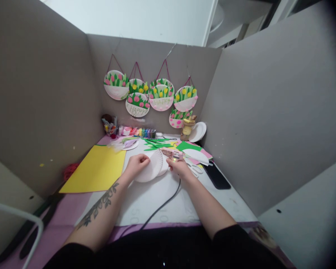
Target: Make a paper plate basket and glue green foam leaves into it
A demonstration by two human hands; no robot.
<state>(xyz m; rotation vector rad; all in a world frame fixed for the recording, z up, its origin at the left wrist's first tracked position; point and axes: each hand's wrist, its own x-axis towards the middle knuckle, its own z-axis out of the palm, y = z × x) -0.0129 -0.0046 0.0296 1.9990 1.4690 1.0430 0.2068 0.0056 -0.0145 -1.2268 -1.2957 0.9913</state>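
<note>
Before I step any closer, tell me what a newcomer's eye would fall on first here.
Probably the cluster of flower-decorated paper plates, hung by strings on the grey back panel. Next, the large yellow sheet lying on the left part of the table. In the middle, the left hand holds a white paper plate beside the pink glue gun in the right hand.

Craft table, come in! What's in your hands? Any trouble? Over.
Left hand: holding white paper plate. Right hand: holding pink glue gun. Possible snag: dark cord across white mat.
</note>
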